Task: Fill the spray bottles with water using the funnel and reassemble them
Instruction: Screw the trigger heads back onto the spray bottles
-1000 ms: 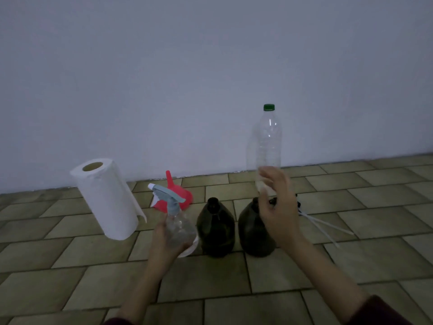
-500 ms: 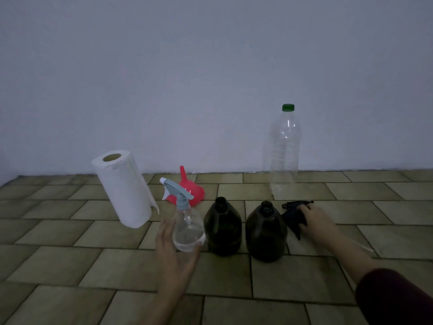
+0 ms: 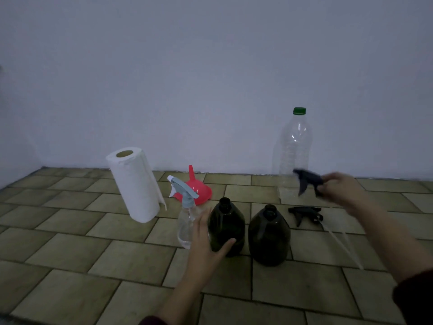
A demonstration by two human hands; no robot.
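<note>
Two dark bottles (image 3: pixel 226 227) (image 3: pixel 269 238) stand open-necked on the tiled floor (image 3: pixel 70 231), a clear spray bottle (image 3: pixel 187 221) just left of them. The left hand (image 3: pixel 206 245), grip spread apart, reaches around the nearer dark bottle. The right hand (image 3: pixel 337 187) pinches a black sprayer head (image 3: pixel 307 180) aloft; another (image 3: pixel 304 213) lies below. A red funnel (image 3: pixel 199 188) rests behind.

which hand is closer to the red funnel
Left. The left hand sits at the nearer dark bottle, just in front of the red funnel; the right hand holds a black trigger head far to the funnel's right.
</note>
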